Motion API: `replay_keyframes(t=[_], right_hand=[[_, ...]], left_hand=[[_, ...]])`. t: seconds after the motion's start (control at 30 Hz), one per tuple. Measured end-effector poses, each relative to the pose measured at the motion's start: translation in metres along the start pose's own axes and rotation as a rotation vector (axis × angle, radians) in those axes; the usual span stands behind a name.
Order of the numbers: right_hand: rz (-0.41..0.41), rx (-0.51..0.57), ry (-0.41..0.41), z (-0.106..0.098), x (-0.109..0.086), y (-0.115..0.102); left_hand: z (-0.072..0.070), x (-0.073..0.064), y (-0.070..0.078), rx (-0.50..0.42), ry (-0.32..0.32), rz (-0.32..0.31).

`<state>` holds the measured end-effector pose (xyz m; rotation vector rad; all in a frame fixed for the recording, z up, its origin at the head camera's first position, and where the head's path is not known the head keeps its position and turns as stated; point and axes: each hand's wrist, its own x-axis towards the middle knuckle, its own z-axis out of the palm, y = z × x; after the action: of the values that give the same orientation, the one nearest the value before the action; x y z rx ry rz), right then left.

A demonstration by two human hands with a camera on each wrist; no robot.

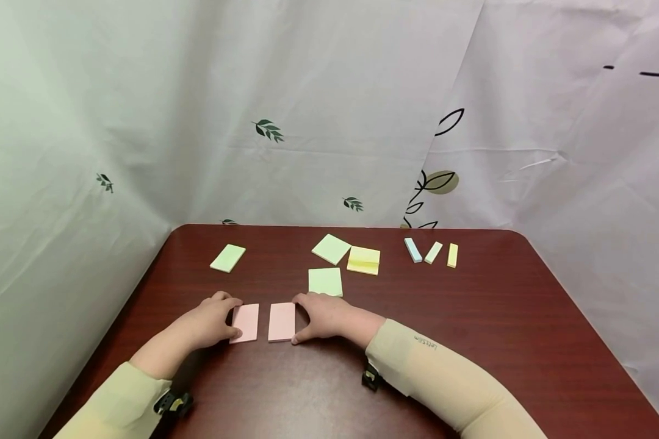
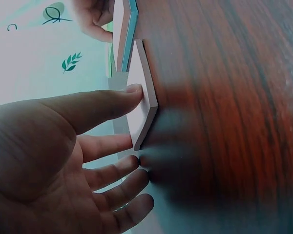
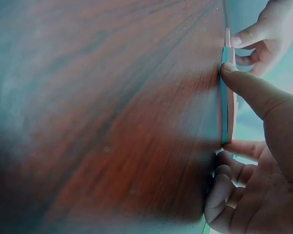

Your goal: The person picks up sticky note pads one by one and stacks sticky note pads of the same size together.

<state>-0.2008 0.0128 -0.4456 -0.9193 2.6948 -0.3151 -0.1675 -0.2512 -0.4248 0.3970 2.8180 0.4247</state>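
Observation:
Two pink sticky note pads lie side by side on the table with a narrow gap between them. My left hand (image 1: 211, 318) pinches the left pink pad (image 1: 245, 323) at its outer side, thumb at the near edge and index finger at the far one. The other left fingers stick out loosely in the left wrist view. On the right pink pad (image 1: 282, 322), my right hand (image 1: 324, 316) has thumb and index finger at the near and far corners of its outer side. A blue layer (image 3: 225, 107) shows under this pad's pink top in the right wrist view.
Just beyond my right hand lies a green square pad (image 1: 325, 280). Behind it are another green pad (image 1: 331, 249) and a yellow pad (image 1: 364, 260). A smaller green pad (image 1: 227, 258) lies back left. Blue (image 1: 413, 250), pale (image 1: 433, 252) and yellow strips (image 1: 453, 255) lie back right.

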Motion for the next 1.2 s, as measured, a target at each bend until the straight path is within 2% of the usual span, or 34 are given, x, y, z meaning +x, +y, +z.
replay_keyframes(t=[0.53, 1.2], right_hand=[[-0.005, 0.009, 0.0, -0.0008, -0.0006, -0.0001], [-0.008, 0.007, -0.001, -0.0004, 0.0006, 0.0002]], left_hand=[[0.005, 0.0013, -0.0067, -0.093, 0.035, -0.015], [0.008, 0.0014, -0.0074, -0.231, -0.009, -0.051]])
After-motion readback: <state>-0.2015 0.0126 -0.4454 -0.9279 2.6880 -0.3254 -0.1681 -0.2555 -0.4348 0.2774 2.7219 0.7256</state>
